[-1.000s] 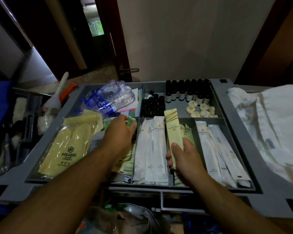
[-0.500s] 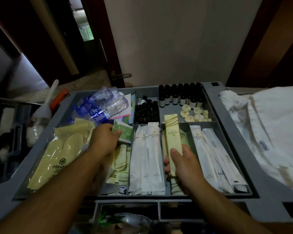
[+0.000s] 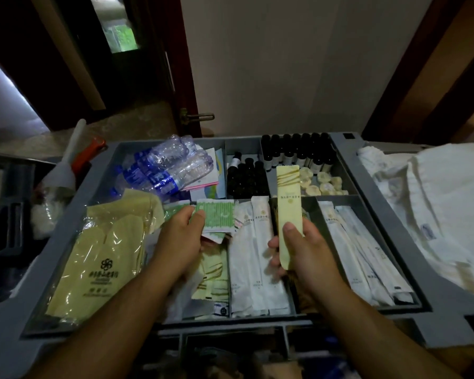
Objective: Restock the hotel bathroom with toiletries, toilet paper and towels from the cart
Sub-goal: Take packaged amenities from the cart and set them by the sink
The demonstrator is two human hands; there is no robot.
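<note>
The grey cart tray (image 3: 348,165) is split into compartments of toiletries. My left hand (image 3: 179,242) pinches a small green striped packet (image 3: 216,218) lifted just above the middle-left compartment. My right hand (image 3: 304,253) grips a long pale yellow sachet (image 3: 288,203) held upright above the compartment of white sachets (image 3: 253,258). More white sachets (image 3: 364,253) lie in the right compartment. White towels (image 3: 443,203) are piled on the cart's right side.
Water bottles (image 3: 162,170) lie at the tray's back left, dark small bottles (image 3: 296,154) and round soaps (image 3: 322,181) at the back. Yellow bagged slippers (image 3: 104,255) fill the left compartment. A brush (image 3: 69,165) stands left of the tray. A door with a handle (image 3: 197,116) is behind.
My left hand has drawn the green packet up out of the compartment and toward me. My right hand has raised the yellow sachet slightly. The view has tilted down a little.
</note>
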